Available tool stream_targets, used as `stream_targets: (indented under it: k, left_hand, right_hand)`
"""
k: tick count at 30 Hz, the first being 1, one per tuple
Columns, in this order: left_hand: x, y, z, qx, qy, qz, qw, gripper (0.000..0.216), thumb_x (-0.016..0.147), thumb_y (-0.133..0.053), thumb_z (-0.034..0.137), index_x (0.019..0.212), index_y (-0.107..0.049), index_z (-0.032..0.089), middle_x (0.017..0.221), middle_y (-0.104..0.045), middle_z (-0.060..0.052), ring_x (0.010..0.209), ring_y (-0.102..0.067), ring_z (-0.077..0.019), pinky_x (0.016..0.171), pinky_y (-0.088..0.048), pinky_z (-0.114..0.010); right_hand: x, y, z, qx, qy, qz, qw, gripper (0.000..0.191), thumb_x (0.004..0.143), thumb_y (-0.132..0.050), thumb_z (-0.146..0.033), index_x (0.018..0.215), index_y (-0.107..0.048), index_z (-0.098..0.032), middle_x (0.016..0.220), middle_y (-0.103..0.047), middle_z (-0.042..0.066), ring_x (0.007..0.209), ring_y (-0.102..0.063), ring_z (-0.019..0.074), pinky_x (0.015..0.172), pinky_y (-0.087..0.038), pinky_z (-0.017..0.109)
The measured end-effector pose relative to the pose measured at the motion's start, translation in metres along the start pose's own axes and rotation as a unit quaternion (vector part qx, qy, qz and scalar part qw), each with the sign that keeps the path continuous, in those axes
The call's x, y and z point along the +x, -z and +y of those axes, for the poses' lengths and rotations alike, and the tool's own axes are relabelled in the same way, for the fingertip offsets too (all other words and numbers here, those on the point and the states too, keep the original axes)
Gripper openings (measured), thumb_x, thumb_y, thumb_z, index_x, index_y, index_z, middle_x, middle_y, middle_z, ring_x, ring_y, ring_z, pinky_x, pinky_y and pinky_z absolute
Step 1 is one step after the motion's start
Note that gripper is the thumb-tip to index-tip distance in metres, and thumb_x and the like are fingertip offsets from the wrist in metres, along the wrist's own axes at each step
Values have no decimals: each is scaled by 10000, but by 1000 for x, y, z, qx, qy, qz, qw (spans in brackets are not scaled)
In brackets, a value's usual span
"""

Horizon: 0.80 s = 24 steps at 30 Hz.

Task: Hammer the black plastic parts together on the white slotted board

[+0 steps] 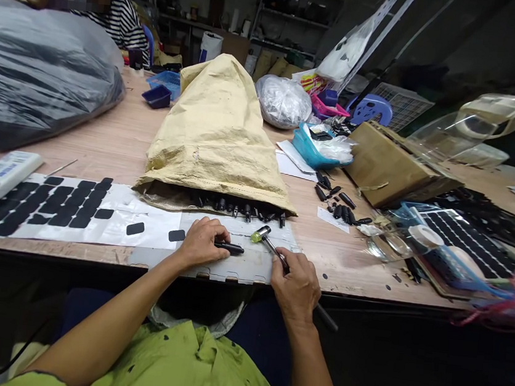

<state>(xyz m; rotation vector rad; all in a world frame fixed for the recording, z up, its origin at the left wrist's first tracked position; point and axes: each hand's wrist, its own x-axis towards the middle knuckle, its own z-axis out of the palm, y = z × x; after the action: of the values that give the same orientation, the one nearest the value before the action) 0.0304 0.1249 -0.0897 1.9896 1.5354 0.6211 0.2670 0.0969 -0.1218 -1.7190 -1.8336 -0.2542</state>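
My left hand [202,240] is closed on a slim black rod-shaped part [229,248], pressing it flat on a grey board [249,265] at the table's front edge. My right hand [297,285] grips the dark handle of a small mallet; its yellow-green head [259,236] hovers just right of the rod's tip. Behind the board, a tan woven sack [218,133] lies on its side with several more black parts [241,208] spilling from its mouth.
White sheets with black sticky pads [65,202] and a white device [2,173] lie left. A grey plastic bag [33,74] fills the far left. Loose black parts [337,205], a cardboard box [393,165] and clear containers sit right. A person in stripes [119,19] sits far left.
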Motion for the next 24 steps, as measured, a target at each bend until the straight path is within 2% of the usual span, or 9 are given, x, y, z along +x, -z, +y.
stream_targets:
  k: [8, 13, 16, 18, 20, 22, 24]
  left_hand:
    - [-26, 12, -1, -6, -131, -126, 983, 189, 600, -840, 280, 767, -751, 290, 1237, -578, -10, 1164, -441, -284, 1018, -318, -435]
    - [-43, 14, 0, -11, -133, -143, 981, 219, 576, -859, 243, 762, -756, 295, 1418, -487, 5, 1316, -343, -342, 1100, -253, -509]
    - [-44, 14, 1, -21, -121, -144, 982, 221, 582, -865, 299, 771, -751, 287, 1418, -498, -6, 1330, -344, -349, 1104, -269, -516]
    - [-36, 14, 2, -42, -95, -115, 988, 198, 655, -819, 357, 811, -736, 268, 1283, -593, -37, 1236, -458, -303, 1047, -364, -462]
    - [-23, 15, 3, -61, -38, -44, 996, 199, 761, -727, 384, 896, -710, 239, 1092, -661, -49, 1035, -580, -232, 911, -462, -372]
    - [-5, 15, 4, -52, 28, 46, 997, 237, 829, -647, 389, 990, -677, 217, 971, -677, -39, 844, -616, -183, 755, -488, -308]
    - [14, 16, 4, -9, 81, 123, 989, 269, 839, -633, 400, 1035, -656, 218, 928, -684, -28, 794, -622, -176, 673, -468, -282]
  right_hand:
    - [-3, -2, -6, -77, 15, -8, 997, 195, 898, -509, -260, 1005, -664, -209, 855, -596, 50, 822, -488, 207, 742, -334, 309]
    - [-4, -2, -6, -80, 12, -17, 997, 202, 898, -510, -258, 1018, -662, -203, 866, -590, 53, 825, -472, 205, 734, -335, 316]
    - [-4, -2, -6, -81, 13, -16, 996, 197, 897, -510, -257, 1015, -658, -206, 867, -588, 51, 827, -469, 206, 732, -334, 317]
    - [-4, -2, -6, -82, 17, -13, 996, 196, 898, -508, -256, 1021, -653, -208, 865, -587, 50, 827, -471, 207, 732, -332, 318]
    - [-4, -3, -6, -81, 21, -10, 996, 196, 898, -505, -253, 1023, -649, -208, 865, -587, 52, 826, -474, 209, 733, -329, 317]
    - [-4, -3, -6, -83, 21, -8, 996, 192, 898, -506, -252, 1018, -649, -208, 861, -586, 52, 824, -475, 210, 734, -326, 315]
    - [-4, -3, -6, -89, 20, -8, 996, 189, 897, -509, -253, 1015, -650, -208, 858, -585, 49, 824, -475, 209, 736, -324, 314]
